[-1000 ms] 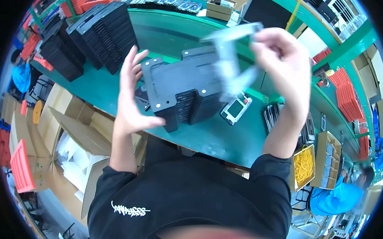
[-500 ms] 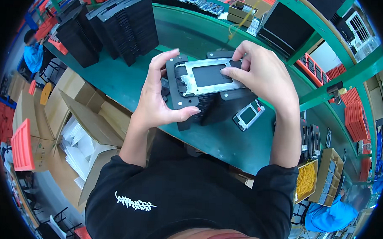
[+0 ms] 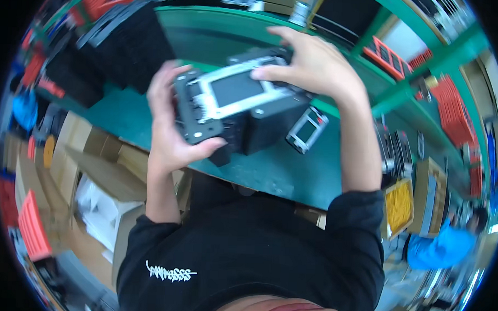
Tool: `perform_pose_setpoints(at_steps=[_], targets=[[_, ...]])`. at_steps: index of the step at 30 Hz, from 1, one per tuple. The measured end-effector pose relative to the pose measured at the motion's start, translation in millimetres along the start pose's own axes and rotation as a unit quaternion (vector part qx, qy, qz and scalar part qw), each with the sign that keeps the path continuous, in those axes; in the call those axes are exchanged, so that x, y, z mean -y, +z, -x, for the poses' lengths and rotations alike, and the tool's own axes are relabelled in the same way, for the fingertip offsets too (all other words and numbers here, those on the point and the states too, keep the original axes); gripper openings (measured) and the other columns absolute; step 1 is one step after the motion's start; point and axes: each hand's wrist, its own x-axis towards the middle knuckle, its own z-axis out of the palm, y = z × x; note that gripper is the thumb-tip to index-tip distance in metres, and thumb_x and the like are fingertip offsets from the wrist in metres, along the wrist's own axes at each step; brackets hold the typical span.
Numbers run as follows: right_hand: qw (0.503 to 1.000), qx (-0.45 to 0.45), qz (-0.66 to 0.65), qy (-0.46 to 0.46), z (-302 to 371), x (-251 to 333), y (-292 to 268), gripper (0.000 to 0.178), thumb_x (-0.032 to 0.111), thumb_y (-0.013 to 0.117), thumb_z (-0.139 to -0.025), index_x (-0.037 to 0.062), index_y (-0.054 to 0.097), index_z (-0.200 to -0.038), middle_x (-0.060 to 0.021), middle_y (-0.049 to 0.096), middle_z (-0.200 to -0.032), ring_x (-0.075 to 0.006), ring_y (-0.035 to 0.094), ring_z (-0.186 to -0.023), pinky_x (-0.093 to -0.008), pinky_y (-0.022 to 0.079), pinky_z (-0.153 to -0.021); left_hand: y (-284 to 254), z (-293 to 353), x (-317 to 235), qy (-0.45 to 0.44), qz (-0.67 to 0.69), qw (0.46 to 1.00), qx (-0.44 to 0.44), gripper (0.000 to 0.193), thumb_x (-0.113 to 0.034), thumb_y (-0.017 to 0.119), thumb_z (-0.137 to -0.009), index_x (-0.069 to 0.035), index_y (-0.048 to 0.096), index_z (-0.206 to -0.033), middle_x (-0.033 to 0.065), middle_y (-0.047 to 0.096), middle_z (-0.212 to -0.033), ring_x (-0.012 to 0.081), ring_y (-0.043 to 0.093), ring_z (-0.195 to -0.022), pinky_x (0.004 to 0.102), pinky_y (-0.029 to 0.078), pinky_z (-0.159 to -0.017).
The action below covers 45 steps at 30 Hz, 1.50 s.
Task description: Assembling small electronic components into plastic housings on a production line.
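Note:
A silver metal phone frame lies in a black tray, over a stack of more black trays. My left hand is wrapped round the tray's left end, thumb on the near side and fingers on the far side. With its thumb on the frame's right part, my right hand reaches past the far edge; its index finger is stretched out and blurred. Its other fingertips are partly hidden. A second phone frame rests on the green table, right of the stack.
Tall stacks of black trays stand at the back left. An open cardboard box with white packing sits at the left. On the right are a box of yellow bands, a divided carton and green shelf posts. A person in blue is beyond.
The view has shifted; the hands, tray and stack now appear further left and blurred. My right index finger has lifted away from the frame, while the thumb stays on it.

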Motion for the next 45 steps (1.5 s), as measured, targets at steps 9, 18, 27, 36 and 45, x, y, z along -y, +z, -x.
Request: perform_pose_setpoints(at_steps=[9,18,27,36,45], targets=[[0.904,-0.147,-0.227,0.331,177,-86,8,0.035,0.021,0.066,-0.101,0.0002,0.067,-0.129,-0.0159,0.073,-0.118,-0.0206,0.070,-0.107,-0.0353,0.054,-0.092,88,137,34,-0.190,-0.045,0.976,0.095,0.036,-0.014,0.083,-0.086,0.004,0.069,-0.113,0.0191,0.073,-0.110,0.0340,0.069,-0.097,0.0430,0.051,-0.093],[0.911,-0.138,0.195,0.336,292,-117,55,0.031,0.013,0.070,-0.092,0.0001,0.072,-0.120,-0.0223,0.073,-0.116,-0.0406,0.069,-0.106,-0.0455,0.052,-0.099,93,103,84,-0.206,-0.020,0.967,0.145,0.031,-0.017,0.079,-0.092,0.004,0.069,-0.113,0.0168,0.073,-0.102,0.0297,0.068,-0.094,0.0399,0.051,-0.089],[0.842,-0.446,0.019,0.304,293,-63,69,0.025,-0.003,0.060,-0.099,-0.0033,0.066,-0.124,-0.0152,0.071,-0.116,-0.0201,0.070,-0.096,-0.0287,0.053,-0.084,68,125,27,-0.488,0.152,0.837,0.196,0.035,-0.012,0.076,-0.093,0.005,0.063,-0.120,0.0156,0.070,-0.104,0.0277,0.069,-0.093,0.0395,0.054,-0.083],[0.878,-0.197,-0.435,0.020,245,77,118,0.033,-0.005,0.062,-0.095,-0.0044,0.059,-0.128,-0.0195,0.068,-0.120,-0.0332,0.063,-0.125,-0.0426,0.051,-0.106,142,105,-28,-0.040,0.368,0.904,0.216,0.092,-0.021,0.078,-0.088,-0.006,0.026,-0.162,0.0247,0.041,-0.148,0.0381,0.055,-0.129,0.0468,0.053,-0.098],[0.577,-0.178,-0.775,0.185,234,56,130,0.014,0.009,0.064,-0.102,0.0029,0.059,-0.114,-0.0043,0.059,-0.110,-0.0130,0.059,-0.099,-0.0288,0.048,-0.089,141,124,-33,-0.107,0.127,0.944,0.285,0.108,-0.021,0.082,-0.084,-0.005,0.013,-0.165,0.0281,0.038,-0.146,0.0482,0.055,-0.121,0.0480,0.052,-0.098]])
